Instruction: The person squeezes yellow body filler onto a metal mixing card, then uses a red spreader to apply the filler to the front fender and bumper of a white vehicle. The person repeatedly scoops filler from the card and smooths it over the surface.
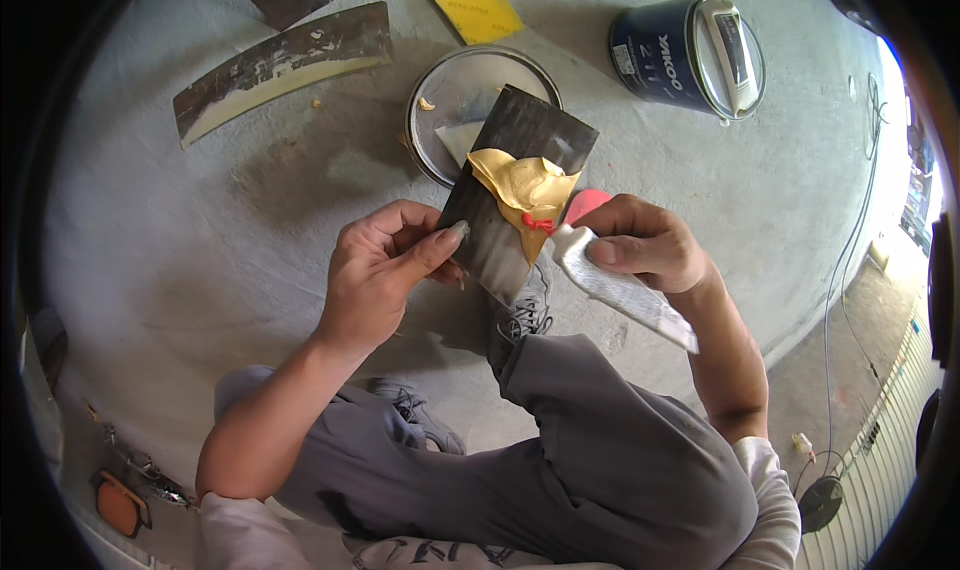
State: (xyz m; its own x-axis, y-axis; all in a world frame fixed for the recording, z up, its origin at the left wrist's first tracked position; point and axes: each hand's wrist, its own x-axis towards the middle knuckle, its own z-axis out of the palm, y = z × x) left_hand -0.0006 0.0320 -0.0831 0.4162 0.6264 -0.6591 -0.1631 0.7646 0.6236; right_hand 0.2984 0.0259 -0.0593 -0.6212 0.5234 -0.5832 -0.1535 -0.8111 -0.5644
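My left hand [375,275] grips a dark flat plate [488,235] by its left edge, thumb on top, tilted above the floor. A thick mound of golden-yellow putty [525,178] is spread across the plate's middle. In my right hand [650,240] is a white, flattened squeeze tube [635,300], its nozzle pointing at the putty. A small squiggle of red paste [537,224] lies on the putty's lower part, right by the nozzle. Beside my right fingers shows a rounded pinkish-red piece [586,205]; whether the fingers hold it I cannot tell.
Behind the plate is a round metal tin or lid [428,148], smeared with putty. A dark blue can [655,55] stands at the far right. Further off lie a yellow sheet [475,8] and a curved dark panel [285,70]. Cables [850,230] run along the right side.
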